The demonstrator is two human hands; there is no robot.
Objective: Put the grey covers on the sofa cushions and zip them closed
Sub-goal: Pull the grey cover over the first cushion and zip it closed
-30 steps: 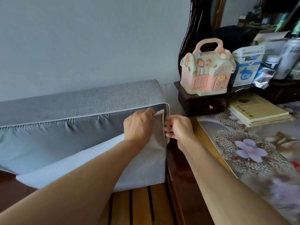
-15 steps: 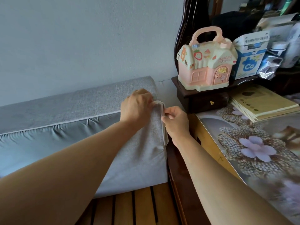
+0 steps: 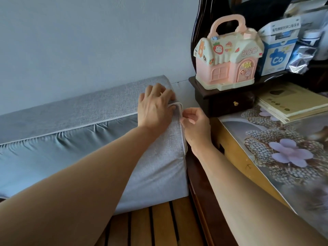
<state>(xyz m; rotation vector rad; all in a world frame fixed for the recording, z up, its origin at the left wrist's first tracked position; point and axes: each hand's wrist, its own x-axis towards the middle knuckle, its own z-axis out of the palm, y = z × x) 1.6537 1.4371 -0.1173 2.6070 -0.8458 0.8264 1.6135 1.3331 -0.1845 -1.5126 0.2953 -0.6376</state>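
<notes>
Cushion cover (image 3: 159, 157) stretches leftward from both hands, its long axis along the sofa. Left hand (image 3: 155, 108) presses flat on the top corner; right hand (image 3: 194, 125), just beside it and nearer the piped edge, pinches there.

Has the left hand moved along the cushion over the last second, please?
Yes. The left hand has slid up the grey cover onto the cushion's top corner, nearer the wall.

Zip unseen behind right hand (image 3: 194, 125); left forearm (image 3: 88, 183) covers much of grey cover (image 3: 53, 139); box (image 3: 278, 47) print too small to read.
</notes>
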